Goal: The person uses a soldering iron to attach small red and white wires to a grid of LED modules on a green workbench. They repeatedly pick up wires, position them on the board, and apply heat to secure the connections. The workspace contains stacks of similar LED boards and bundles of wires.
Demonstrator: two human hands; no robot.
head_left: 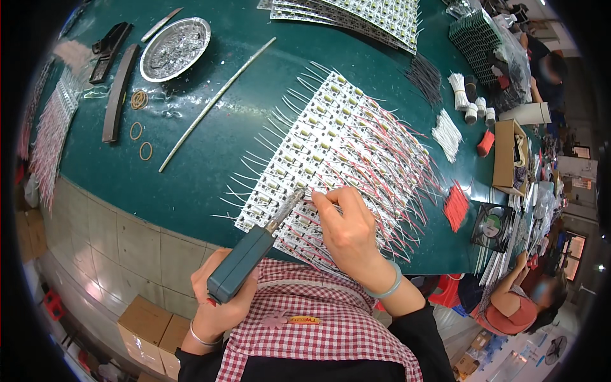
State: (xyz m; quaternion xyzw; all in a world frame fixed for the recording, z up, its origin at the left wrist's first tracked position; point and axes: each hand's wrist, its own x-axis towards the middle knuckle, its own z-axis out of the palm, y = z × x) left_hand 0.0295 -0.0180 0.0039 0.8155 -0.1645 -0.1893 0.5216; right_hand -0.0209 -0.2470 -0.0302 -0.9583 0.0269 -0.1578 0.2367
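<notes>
A large white circuit board panel (296, 149) lies at a slant on the green table in front of me. White wires stick out along its left edge, and many red and white wires (388, 169) spread over its right side. My left hand (223, 299) is wrapped round the dark green handle of a soldering iron (242, 261). The iron's metal tip reaches onto the panel, close to the fingertips of my right hand (350, 235). Those fingers are pinched together low over the panel on a thin wire, mostly hidden by the fingers.
A metal bowl (200, 39) with silvery scraps, a thin rod (219, 99) and rubber bands (146, 151) lie left. Stacked panels (356, 19) are at the far edge. Right are red wire bundles (456, 207), white bundles (447, 135) and a small fan (492, 224). Other people sit further right.
</notes>
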